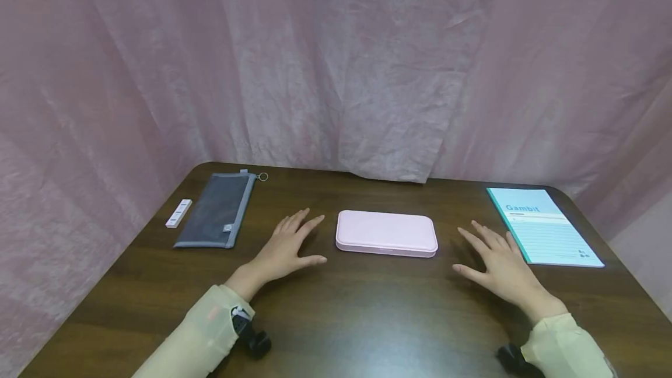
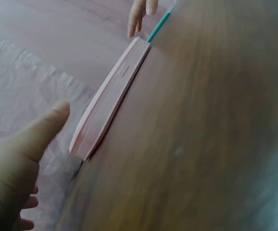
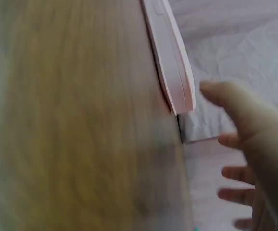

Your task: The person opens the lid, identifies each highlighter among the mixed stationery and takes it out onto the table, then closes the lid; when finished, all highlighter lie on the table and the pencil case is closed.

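Note:
A flat pink case (image 1: 386, 233) with rounded corners lies closed in the middle of the table. To its left, my left hand (image 1: 283, 248) hovers with fingers spread and nothing in it. My right hand (image 1: 499, 264) is on the other side of the case, fingers apart and also holding nothing. The left wrist view shows the long front side of the case (image 2: 111, 98) beyond my thumb. In the right wrist view my thumb points toward the near end of the case (image 3: 170, 57).
A grey mesh zip pouch (image 1: 215, 212) with a ring lies at the back left, beside a small white-and-pink stick (image 1: 179, 213). On the right is a light blue notepad (image 1: 548, 229) marked "Gambit". A pink curtain (image 1: 336, 69) hangs behind the brown table (image 1: 378, 314).

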Available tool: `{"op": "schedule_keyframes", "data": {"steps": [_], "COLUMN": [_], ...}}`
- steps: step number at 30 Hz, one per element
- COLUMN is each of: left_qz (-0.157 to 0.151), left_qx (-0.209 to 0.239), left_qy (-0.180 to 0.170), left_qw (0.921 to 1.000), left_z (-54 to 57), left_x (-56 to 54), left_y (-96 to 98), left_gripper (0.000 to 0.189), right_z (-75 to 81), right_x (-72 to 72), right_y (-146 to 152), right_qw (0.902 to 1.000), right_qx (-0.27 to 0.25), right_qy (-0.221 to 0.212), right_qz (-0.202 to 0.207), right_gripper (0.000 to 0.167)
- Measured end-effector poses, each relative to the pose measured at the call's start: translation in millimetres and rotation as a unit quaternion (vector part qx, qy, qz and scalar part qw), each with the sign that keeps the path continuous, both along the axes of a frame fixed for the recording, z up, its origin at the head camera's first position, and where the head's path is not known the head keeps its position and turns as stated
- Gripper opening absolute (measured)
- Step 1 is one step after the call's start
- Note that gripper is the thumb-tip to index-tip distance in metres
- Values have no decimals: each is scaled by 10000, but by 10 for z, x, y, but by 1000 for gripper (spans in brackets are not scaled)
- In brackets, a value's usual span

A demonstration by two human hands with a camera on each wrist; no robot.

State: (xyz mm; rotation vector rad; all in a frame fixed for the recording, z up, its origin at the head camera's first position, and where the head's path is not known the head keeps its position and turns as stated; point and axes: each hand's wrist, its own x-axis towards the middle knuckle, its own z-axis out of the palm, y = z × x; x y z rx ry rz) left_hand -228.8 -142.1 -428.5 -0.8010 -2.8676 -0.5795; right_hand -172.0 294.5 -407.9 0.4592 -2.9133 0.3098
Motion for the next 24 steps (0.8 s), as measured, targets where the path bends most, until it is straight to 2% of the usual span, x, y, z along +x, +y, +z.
{"op": "schedule_keyframes", "data": {"steps": [4, 8, 12, 18, 24], "left_qz": [-50, -137, -174, -380, -538], "left_qx": [564, 1128, 1486, 1745, 1629], "left_qy": [-241, -403, -593, -823, -846], "left_qw": [9981, 9927, 9870, 9805, 9815], "left_z": [44, 73, 84, 101, 118], "left_x": [-71, -149, -228, -323, -419], "left_y": [6, 7, 35, 137, 234], "left_gripper": [90, 90, 91, 91, 90], "right_z": [101, 178, 245, 316, 292], "right_x": [-24, -87, -179, -305, -443], "right_y": [-31, -86, -150, -258, -381], "right_qw": [9994, 9975, 9955, 9935, 9900], "right_qx": [-236, -525, -725, -893, -1070], "right_qy": [-199, -390, -492, -579, -683], "right_qz": [162, 262, 348, 402, 616], "right_gripper": [72, 68, 67, 69, 72]}}
